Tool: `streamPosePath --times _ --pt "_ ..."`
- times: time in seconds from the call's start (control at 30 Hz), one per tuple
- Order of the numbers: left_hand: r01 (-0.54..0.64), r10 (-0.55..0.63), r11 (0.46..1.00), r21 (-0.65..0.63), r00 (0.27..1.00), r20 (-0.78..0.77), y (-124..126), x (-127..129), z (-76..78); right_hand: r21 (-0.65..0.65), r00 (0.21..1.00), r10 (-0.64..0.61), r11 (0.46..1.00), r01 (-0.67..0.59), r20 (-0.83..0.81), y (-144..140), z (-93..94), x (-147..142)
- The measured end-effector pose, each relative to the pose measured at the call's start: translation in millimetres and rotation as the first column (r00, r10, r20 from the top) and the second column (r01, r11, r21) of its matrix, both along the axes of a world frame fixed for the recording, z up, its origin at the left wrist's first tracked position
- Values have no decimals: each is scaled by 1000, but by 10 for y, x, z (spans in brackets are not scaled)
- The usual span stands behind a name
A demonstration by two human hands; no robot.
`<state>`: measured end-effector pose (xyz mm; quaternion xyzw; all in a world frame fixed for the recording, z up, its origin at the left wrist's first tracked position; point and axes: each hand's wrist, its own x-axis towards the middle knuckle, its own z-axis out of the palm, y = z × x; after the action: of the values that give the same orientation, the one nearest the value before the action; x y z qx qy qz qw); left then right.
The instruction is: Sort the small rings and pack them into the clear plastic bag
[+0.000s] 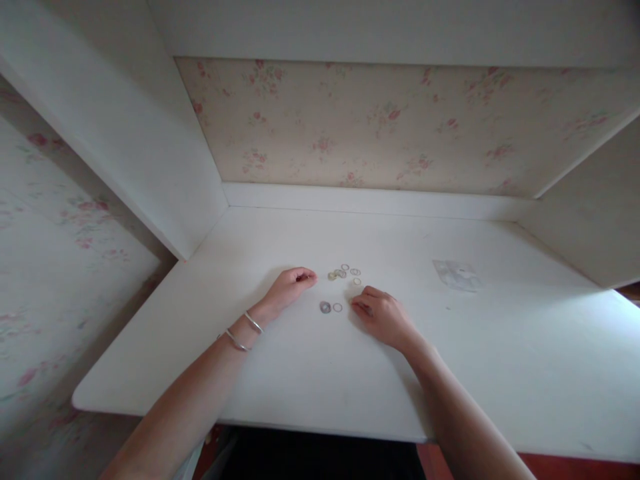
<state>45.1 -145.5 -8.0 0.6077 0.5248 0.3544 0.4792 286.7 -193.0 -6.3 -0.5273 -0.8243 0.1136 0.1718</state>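
Several thin metal-looking rings (340,273) lie in a loose group on the white desktop, between my hands and a little beyond them. Nearer to me a small stack of greyish rings (325,307) sits beside a single ring (337,308). My left hand (291,285) rests left of the group, thumb and fingers pinched together; whatever they hold, if anything, is too small to make out. At the right, my right hand (380,313) has its fingertips closed on the edge of a small pale ring (352,302), partly hidden by the fingers. Another ring (357,281) lies just beyond that hand.
A clear plastic bag (457,275) lies flat on the desktop (280,393) to the right. White panels (150,133) stand at the left and right sides, with flowered wallpaper (350,127) behind. The desk's front edge runs close to my body.
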Motion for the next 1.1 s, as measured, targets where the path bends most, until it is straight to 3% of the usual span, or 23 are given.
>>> streamPosePath --times 0.2,0.4,0.6,0.87,1.1 --pt "-1 2 1000 21 999 -42 -3 5 -6 -38 994 107 994 -107 -2 -4 13 -11" --pt "66 -57 995 78 992 -112 2 32 -52 5 994 104 995 -103 -28 -20 53 -16" --pt "117 -59 974 196 959 -276 23 78 -134 -5 993 119 993 -119 -19 -33 78 -17" --pt "202 12 895 397 880 -474 163 306 -62 30 980 -104 993 111 -170 35 -4 7" --pt "317 5 858 405 782 -624 217 390 -48 33 968 -182 981 190 -171 70 -59 23"
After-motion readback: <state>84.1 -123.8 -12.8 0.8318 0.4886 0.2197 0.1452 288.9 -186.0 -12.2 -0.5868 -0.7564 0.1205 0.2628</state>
